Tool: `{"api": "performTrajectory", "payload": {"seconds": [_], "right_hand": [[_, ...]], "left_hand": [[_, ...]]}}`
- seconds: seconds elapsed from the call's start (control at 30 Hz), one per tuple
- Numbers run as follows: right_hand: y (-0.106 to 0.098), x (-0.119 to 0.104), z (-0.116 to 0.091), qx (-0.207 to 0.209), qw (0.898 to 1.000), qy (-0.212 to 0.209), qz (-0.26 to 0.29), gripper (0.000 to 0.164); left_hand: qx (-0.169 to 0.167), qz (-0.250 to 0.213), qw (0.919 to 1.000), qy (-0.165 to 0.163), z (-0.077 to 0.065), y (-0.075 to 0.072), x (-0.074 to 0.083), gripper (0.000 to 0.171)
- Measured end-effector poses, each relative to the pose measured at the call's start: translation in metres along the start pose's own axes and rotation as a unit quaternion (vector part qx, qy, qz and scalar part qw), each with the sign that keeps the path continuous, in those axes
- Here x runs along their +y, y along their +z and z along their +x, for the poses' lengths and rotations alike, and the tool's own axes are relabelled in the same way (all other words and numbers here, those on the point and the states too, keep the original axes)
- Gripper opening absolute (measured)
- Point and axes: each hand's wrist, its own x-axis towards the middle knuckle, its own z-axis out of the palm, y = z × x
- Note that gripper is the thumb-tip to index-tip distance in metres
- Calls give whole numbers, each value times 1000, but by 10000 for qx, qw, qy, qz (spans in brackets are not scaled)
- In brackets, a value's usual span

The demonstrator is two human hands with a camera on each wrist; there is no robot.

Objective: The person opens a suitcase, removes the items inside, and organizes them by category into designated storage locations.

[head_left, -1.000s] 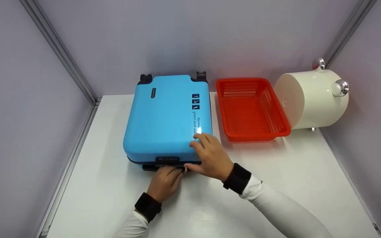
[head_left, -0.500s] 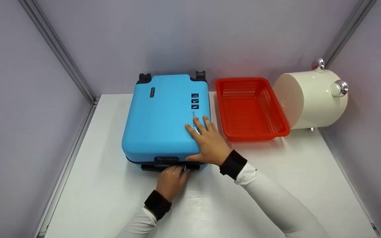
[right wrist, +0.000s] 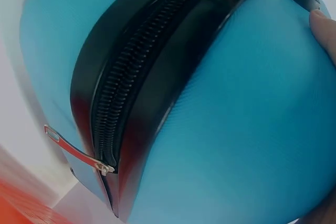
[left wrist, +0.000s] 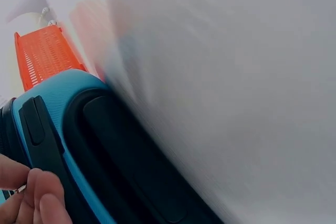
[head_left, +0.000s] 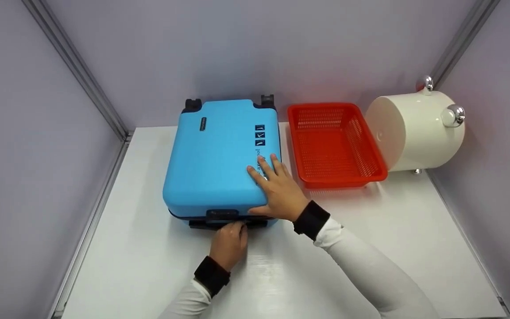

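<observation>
A blue hard-shell suitcase lies flat on the white table, its wheels toward the back wall. At its front side my left hand pinches a small metal zipper pull, mostly hidden by the fingers. My right hand rests with fingers spread on the lid's front right part, thumb at the front edge. In the right wrist view, a black zipper runs round the suitcase side; a second metal pull hangs from its slider near a corner. Beside the left hand is a black handle.
A red plastic basket stands right of the suitcase. Beyond it a cream cylindrical stool with chrome-tipped legs lies on its side. Grey-white panels enclose the table at the back and both sides.
My right hand has moved from the suitcase's front edge up onto the lid, and its fingers have spread. My left hand has shifted slightly right along the front.
</observation>
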Motion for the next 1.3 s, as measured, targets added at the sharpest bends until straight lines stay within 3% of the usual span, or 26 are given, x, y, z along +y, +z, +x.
{"api": "performTrajectory", "payload": {"seconds": [0.07, 0.23, 0.33, 0.73, 1.0, 1.3], "right_hand": [[1, 1, -1, 18, 10000, 0, -3, 112], [2, 2, -1, 71, 9999, -69, -76, 110], [2, 2, 0, 133, 9998, -119, -120, 110], [1, 3, -1, 6, 9996, -113, -249, 112], [0, 2, -1, -103, 9995, -97, -284, 112], [1, 2, -1, -2, 9993, -131, -345, 112]], "left_hand": [[-3, 137, 9998, 116, -2, 0, -1, 8], [354, 361, 9973, 532, -6, -3, -6, 3], [480, 393, 9963, 601, -8, -7, -9, 2], [809, 662, 9945, 90, -20, -31, -41, 8], [1126, 853, 9899, -82, -26, -51, -68, 5], [1072, 1082, 9876, -370, -28, -72, -87, 7]]}}
